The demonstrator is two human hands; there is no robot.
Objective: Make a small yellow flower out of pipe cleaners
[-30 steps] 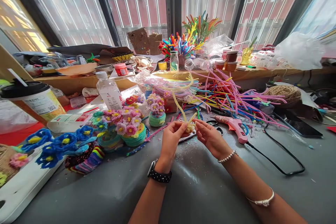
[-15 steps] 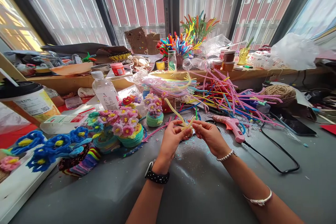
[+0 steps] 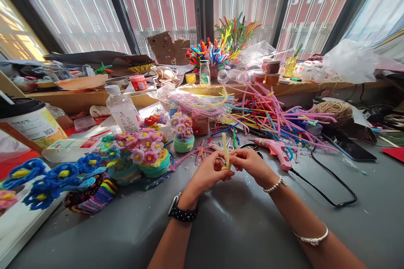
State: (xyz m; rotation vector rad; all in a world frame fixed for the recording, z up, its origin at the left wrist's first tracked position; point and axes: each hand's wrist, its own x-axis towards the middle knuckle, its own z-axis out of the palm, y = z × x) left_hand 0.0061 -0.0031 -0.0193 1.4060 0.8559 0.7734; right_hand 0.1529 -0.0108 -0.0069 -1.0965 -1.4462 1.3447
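Note:
Between my two hands is a pale yellow pipe cleaner (image 3: 225, 147), one end standing up above my fingers; its lower part is bent and partly hidden by them. My left hand (image 3: 212, 167) pinches it from the left, thumb toward me. From the right, my right hand (image 3: 251, 164) closes thumb and fingers on the same piece. Just behind my hands lie black-handled scissors (image 3: 257, 151) and cut pink pipe cleaner pieces (image 3: 202, 151). A pink glue gun (image 3: 277, 151) rests right of my right hand.
Pipe cleaner flowers in wound pots (image 3: 151, 157) stand at left, with blue flowers (image 3: 63, 174) nearer. Loose pipe cleaners (image 3: 268, 109) pile up behind. A bottle (image 3: 121, 109), drink cup (image 3: 30, 124), twine ball (image 3: 333, 111) and phone (image 3: 355, 146) surround the grey table (image 3: 233, 227).
The yellow pipe cleaner's long end, slanting up to the left before, now stands nearly upright. My hands have turned slightly around it and sit a little lower. The view has shifted slightly.

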